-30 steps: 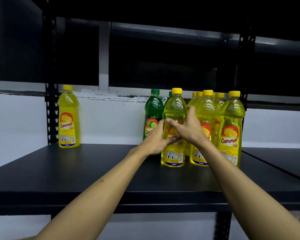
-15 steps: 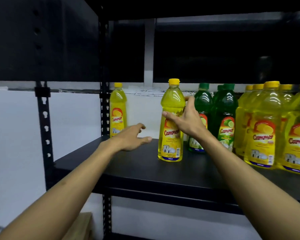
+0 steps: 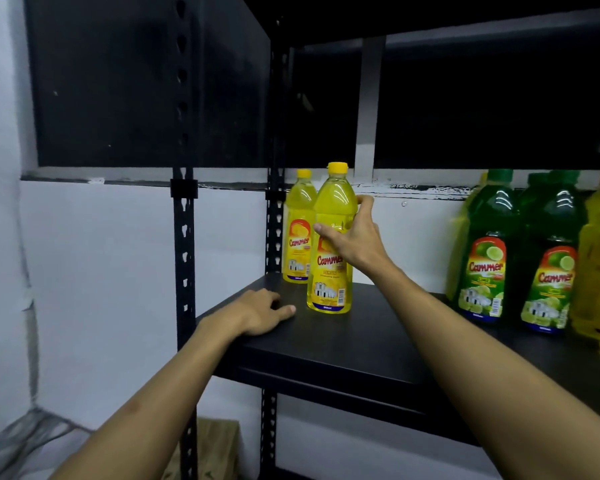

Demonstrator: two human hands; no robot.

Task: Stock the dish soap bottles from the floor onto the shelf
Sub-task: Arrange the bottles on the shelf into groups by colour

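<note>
Now my right hand (image 3: 352,242) is wrapped around a yellow bottle (image 3: 330,251) standing on the shelf (image 3: 378,341), near another bottle (image 3: 297,230) at its 11 o'clock. My left hand (image 3: 257,311) lies flat, empty. A hard push could knock both over.

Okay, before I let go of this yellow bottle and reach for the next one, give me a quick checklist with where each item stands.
1. Held yellow bottle standing upright on the shelf: ok.
2. Right hand gripping it: ok.
3. Label facing front: ok.
4. In line with the rear yellow bottle: not ok, it stands further forward.
5. Left hand free: ok, resting flat on the shelf.
6. Bottles remaining on the floor: cannot tell.
</note>
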